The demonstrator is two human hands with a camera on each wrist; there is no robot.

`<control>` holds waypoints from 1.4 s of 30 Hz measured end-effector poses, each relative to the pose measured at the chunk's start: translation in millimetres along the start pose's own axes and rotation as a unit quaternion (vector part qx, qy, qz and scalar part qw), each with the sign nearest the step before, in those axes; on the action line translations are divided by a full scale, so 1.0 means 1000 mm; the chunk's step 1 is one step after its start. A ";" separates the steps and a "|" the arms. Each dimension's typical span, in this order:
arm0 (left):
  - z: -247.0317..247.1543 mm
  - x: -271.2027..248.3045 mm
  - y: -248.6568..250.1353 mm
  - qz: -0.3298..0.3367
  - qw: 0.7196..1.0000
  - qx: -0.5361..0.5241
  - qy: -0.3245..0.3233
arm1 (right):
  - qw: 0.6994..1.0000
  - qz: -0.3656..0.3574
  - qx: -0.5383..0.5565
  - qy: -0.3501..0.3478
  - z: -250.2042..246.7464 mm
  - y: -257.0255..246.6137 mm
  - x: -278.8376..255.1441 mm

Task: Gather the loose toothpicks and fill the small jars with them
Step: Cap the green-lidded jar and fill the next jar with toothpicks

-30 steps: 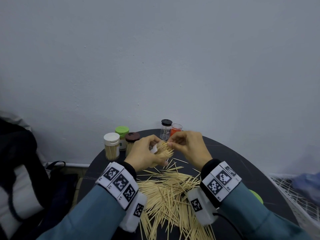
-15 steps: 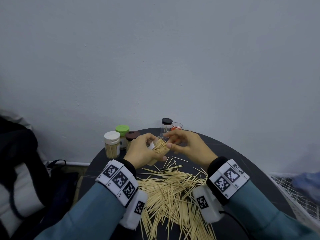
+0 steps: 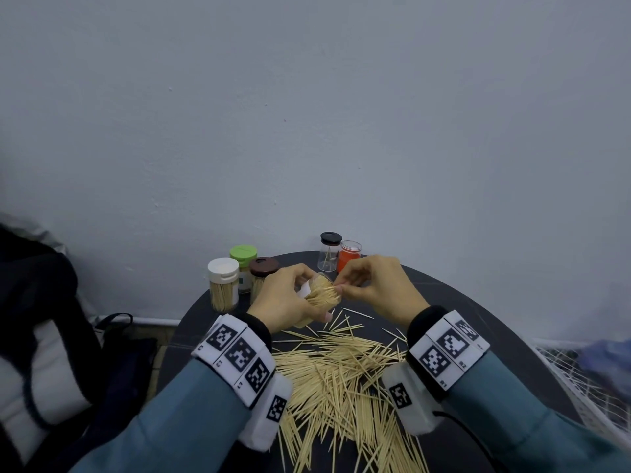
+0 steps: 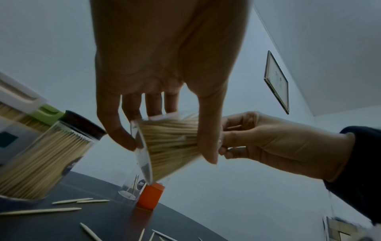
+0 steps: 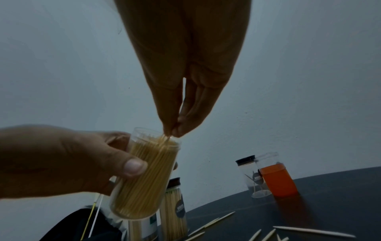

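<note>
Above the dark round table, the left hand grips a full jar, tilted. The right hand pinches what seems to be a few toothpicks at its mouth.

A round dark table stands against a pale grey wall; a framed picture hangs on the wall; at left lies a black and white bag, perhaps a backpack; at right, a white wire rack.

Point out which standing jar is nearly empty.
The black-lidded clear jar beside the orange jar: only a few toothpicks stand inside, while the white-, green- and brown-lidded jars look packed.
</note>
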State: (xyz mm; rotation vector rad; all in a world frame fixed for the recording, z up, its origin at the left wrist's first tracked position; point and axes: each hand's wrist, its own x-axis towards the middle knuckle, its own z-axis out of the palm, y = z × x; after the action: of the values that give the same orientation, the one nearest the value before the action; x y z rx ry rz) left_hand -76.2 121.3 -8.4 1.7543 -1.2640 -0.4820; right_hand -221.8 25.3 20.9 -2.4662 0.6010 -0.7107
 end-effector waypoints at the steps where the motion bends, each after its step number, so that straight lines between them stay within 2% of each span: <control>1: 0.000 0.000 0.000 0.002 1.000 0.002 -0.003 | 1.000 0.004 -0.007 0.018 0.000 0.000 0.001; 4: 0.000 0.000 0.001 0.006 1.000 0.004 -0.013 | 0.999 0.016 -0.002 0.035 0.000 0.000 0.002; 9: 0.000 0.000 0.002 0.004 1.000 0.018 -0.010 | 0.999 0.011 0.044 -0.019 0.004 -0.001 0.000; 13: 0.001 -0.002 0.003 0.003 1.000 0.018 -0.019 | 0.998 0.024 0.049 0.015 0.006 -0.001 0.004; 19: 0.000 -0.004 0.007 0.003 1.000 0.000 -0.020 | 0.990 0.040 0.137 -0.002 0.002 0.002 0.003; 22: -0.002 -0.004 0.005 0.001 1.000 -0.011 -0.004 | 0.983 0.049 0.176 0.023 0.001 0.010 0.003; 24: -0.004 -0.003 0.004 -0.004 1.000 -0.024 0.009 | 0.990 0.067 0.118 0.033 0.000 0.017 0.004; 26: -0.005 -0.002 0.003 -0.010 0.999 -0.029 0.014 | 0.994 0.092 -0.043 -0.049 0.000 0.026 0.005; 27: -0.006 -0.002 0.003 -0.012 0.999 -0.028 0.015 | 0.979 0.112 -0.123 -0.121 0.003 0.030 0.005; 29: -0.006 -0.001 0.002 -0.014 1.000 -0.024 0.014 | 0.929 0.158 -0.225 -0.249 0.013 0.036 0.005; 31: -0.007 -0.001 0.002 -0.015 1.000 -0.021 0.012 | 0.896 0.172 -0.272 -0.307 0.023 0.039 0.003; 37: -0.007 -0.001 0.003 -0.020 1.000 -0.012 0.008 | 0.868 0.169 -0.335 -0.326 0.038 0.035 0.006; 42: -0.007 -0.002 0.004 -0.020 1.000 -0.008 0.004 | 0.866 0.147 -0.330 -0.345 0.040 0.027 0.006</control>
State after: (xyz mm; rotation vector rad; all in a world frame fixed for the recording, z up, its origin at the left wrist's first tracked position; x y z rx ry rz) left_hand -73.8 126.0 -1.8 1.7692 -1.2167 -0.5061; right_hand -200.7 14.4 -22.2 -2.8476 0.9993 0.6046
